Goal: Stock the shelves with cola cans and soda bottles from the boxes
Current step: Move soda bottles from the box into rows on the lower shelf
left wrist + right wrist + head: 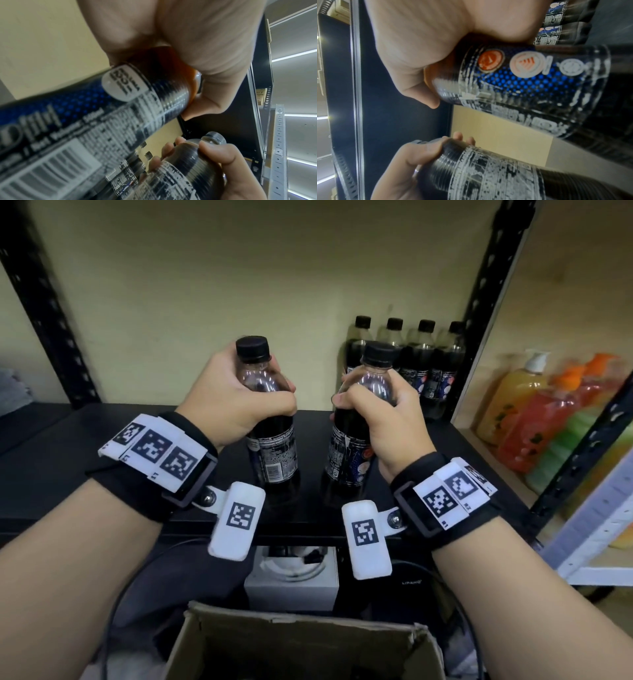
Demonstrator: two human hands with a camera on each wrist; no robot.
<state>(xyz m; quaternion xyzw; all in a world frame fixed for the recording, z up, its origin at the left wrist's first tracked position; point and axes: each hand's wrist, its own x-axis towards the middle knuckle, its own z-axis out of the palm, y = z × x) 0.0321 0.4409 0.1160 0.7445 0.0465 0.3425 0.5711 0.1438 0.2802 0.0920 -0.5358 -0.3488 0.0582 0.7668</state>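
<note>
My left hand (239, 402) grips a dark soda bottle (272, 453) with a black cap by its shoulder, upright over the black shelf board (120, 460). My right hand (376, 419) grips a second soda bottle (347, 460) the same way, just to the right and tilted slightly. Whether either bottle's base touches the board I cannot tell. The left wrist view shows the left bottle's label (85, 121) close up and the right bottle (180, 175) beyond. The right wrist view shows the right bottle (522, 81) and the left one (488, 175). Several matching bottles (424, 364) stand in a row at the shelf's back right.
An open cardboard box (301, 648) sits below the shelf edge, with a white box (291, 583) behind it. Black perforated uprights (486, 313) frame the bay. Coloured soap bottles (555, 419) fill the neighbouring shelf on the right. The shelf's left part is bare.
</note>
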